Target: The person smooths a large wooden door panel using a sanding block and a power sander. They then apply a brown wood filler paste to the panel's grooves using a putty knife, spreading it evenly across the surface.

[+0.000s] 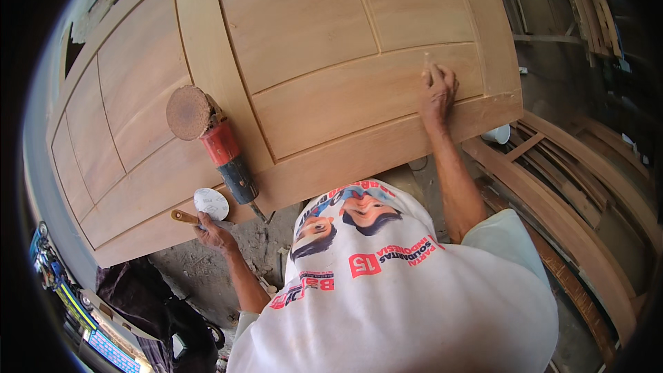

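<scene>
A pale wooden door with routed panels lies in front of me. An angle grinder with a red and dark body and a worn round sanding disc rests on it, its cord hanging over the near edge. At the lower left, my left hand is closed on a small wood-handled tool, beside a white round sanding disc on the door. My right hand is on the right panel, fingers curled around a small pale item that I cannot make out.
Wooden frames are stacked at the right, with a white bucket near them and more boards behind. A dark cloth or bag lies at the lower left, beside a parked motorbike. Dusty ground shows below the door.
</scene>
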Demonstrator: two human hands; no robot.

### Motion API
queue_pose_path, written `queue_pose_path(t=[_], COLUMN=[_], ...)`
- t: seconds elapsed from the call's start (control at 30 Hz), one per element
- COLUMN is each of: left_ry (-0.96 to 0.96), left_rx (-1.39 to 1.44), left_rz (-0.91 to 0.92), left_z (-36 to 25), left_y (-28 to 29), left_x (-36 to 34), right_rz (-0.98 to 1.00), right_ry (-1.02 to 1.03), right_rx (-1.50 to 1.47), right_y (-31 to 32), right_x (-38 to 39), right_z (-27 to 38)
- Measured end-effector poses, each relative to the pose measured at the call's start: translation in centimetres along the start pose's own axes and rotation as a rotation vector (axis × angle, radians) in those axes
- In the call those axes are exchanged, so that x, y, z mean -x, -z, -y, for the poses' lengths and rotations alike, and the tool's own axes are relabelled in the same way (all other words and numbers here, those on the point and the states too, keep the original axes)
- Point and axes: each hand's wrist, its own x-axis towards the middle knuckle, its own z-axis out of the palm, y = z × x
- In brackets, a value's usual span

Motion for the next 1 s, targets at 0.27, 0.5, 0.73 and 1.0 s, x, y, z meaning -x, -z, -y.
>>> queue_pose_path(t=[0.27, 0.5, 0.73, 1.0], left_ry=[0.0, 0.062, 0.064, 0.065], left_rx=[-0.049, 0.024, -0.081, -0.083], left_rz=[-0.015, -0.047, -0.113, -0.133], left_z=[1.4, 1.4, 0.2, -0.2], left_y=[1.1, 0.7, 0.8, -0.1], left_x=[0.1, -0.2, 0.8, 0.5], right_rz=[0.076, 0.05, 0.114, 0.053], right_ry=[0.235, 0.141, 0.309, 0.45], right_rx=[0.081, -0.102, -0.08, -0.213], right_y=[2.6, 0.0, -1.3, -7.8], right_x=[1.3, 3.3, -1.2, -0.6], right_z=[0.2, 3.9, 4.0, 17.8])
